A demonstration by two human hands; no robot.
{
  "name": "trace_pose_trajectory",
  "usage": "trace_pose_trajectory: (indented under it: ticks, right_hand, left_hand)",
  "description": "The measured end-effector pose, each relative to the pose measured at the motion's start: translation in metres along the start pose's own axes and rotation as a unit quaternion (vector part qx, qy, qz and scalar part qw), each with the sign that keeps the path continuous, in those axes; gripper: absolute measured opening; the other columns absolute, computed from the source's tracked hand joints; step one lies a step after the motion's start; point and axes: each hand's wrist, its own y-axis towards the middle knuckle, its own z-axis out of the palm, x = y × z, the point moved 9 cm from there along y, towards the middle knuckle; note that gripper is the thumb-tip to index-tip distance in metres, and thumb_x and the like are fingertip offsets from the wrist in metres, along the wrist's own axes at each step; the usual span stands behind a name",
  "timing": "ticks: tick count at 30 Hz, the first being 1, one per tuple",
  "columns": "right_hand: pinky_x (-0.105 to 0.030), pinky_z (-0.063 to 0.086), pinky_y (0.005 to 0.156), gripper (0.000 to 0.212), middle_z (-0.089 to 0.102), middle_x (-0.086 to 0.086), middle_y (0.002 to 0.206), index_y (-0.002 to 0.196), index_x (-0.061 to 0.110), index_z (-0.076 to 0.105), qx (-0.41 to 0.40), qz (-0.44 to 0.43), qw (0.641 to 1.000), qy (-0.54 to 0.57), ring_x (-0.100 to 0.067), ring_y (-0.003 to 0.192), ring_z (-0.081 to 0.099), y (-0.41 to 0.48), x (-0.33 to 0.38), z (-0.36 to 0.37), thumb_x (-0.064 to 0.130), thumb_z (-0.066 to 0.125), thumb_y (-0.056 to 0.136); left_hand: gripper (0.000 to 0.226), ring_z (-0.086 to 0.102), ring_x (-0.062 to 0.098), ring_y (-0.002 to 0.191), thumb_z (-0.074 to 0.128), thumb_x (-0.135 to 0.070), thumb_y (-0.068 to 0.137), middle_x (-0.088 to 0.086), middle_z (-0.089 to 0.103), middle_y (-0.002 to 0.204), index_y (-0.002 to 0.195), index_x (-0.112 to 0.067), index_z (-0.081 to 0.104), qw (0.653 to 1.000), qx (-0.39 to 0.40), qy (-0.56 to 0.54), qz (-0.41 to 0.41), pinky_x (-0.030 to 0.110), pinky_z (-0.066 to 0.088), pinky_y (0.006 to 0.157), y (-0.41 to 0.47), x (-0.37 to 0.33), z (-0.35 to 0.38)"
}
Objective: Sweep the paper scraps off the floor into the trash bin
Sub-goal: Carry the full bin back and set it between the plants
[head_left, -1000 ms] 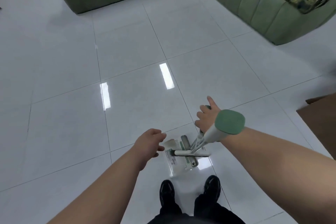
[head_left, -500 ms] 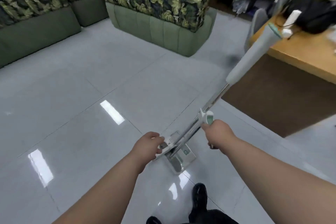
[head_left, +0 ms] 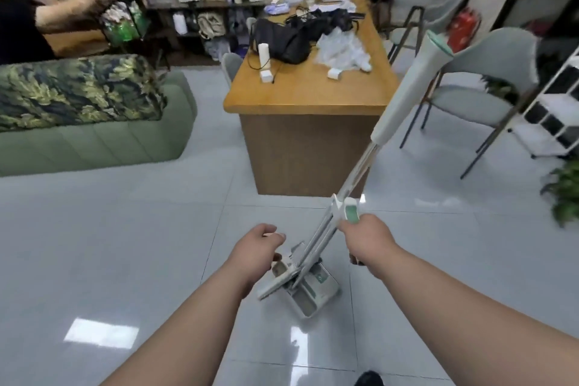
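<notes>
A broom and dustpan set stands on the grey tiled floor in front of me. My right hand [head_left: 366, 241] grips the short green-tipped dustpan handle [head_left: 351, 213]. The broom's long pale handle [head_left: 404, 94] runs along it and leans up to the right. The dustpan [head_left: 313, 291] rests on the floor with the white broom head [head_left: 279, 282] lying across it. My left hand [head_left: 257, 247] has curled fingers and holds the upper end of the broom head. No paper scraps and no trash bin show in this view.
A cluttered wooden desk [head_left: 307, 97] stands straight ahead, a green sofa [head_left: 94, 141] to the left. A grey chair [head_left: 488, 72], a white rack [head_left: 551, 116] and a plant [head_left: 567, 188] fill the right side. Another person [head_left: 18, 25] is at the far left.
The view has swung up and round from the floor and sofas to the desk. The long handle now leans away from me, and my right hand grips lower on the set.
</notes>
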Motion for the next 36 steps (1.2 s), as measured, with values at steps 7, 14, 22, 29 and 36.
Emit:
trace_pose_trajectory:
  ticks: [7,14,22,29,36]
  right_hand:
    - [-0.031,0.041,0.055,0.023,0.053,-0.006,0.067,0.08,0.01,0.052,-0.083,0.062,0.994,0.038,-0.028,0.056,0.054,0.086,-0.053,-0.181,0.031,0.056,0.088]
    - [-0.037,0.044,0.055,0.018,0.051,-0.01,0.066,0.084,0.005,0.055,-0.213,0.138,0.952,0.17,-0.027,0.052,0.047,0.145,-0.115,-0.35,0.023,0.054,0.087]
    - [-0.041,0.051,0.056,0.026,0.055,-0.011,0.068,0.09,0.003,0.062,-0.342,0.225,0.891,0.197,-0.03,0.054,0.054,0.21,-0.202,-0.498,0.028,0.059,0.087]
    - [-0.034,0.052,0.058,0.038,0.061,-0.007,0.065,0.075,0.011,0.054,-0.41,0.314,0.847,0.123,-0.032,0.062,0.069,0.21,-0.24,-0.622,0.045,0.058,0.089]
    - [-0.039,0.056,0.068,0.035,0.065,-0.011,0.072,0.08,0.008,0.059,-0.453,0.353,0.808,0.131,-0.034,0.072,0.068,0.212,-0.313,-0.738,0.042,0.057,0.087]
  left_hand:
    - [0.028,0.074,0.024,0.098,0.061,-0.028,0.098,0.001,0.064,0.121,0.125,-0.021,0.06,0.993,0.109,0.054,0.008,0.044,0.055,0.094,0.071,-0.098,0.194]
    - [0.028,0.075,0.021,0.096,0.061,-0.031,0.098,-0.001,0.066,0.12,0.125,-0.023,0.06,0.968,0.208,0.135,0.03,0.038,0.056,0.086,0.125,-0.188,0.349]
    - [0.029,0.074,0.02,0.096,0.062,-0.032,0.098,-0.001,0.066,0.12,0.126,-0.024,0.059,0.911,0.347,0.214,0.068,0.039,0.056,0.088,0.213,-0.278,0.557]
    - [0.033,0.072,0.022,0.091,0.064,-0.03,0.097,0.003,0.067,0.114,0.128,-0.021,0.059,0.836,0.451,0.299,0.093,0.033,0.05,0.077,0.244,-0.368,0.739]
    - [0.029,0.07,0.024,0.087,0.065,-0.027,0.097,0.004,0.069,0.111,0.125,-0.02,0.061,0.789,0.508,0.334,0.083,0.033,0.049,0.075,0.21,-0.4,0.91]
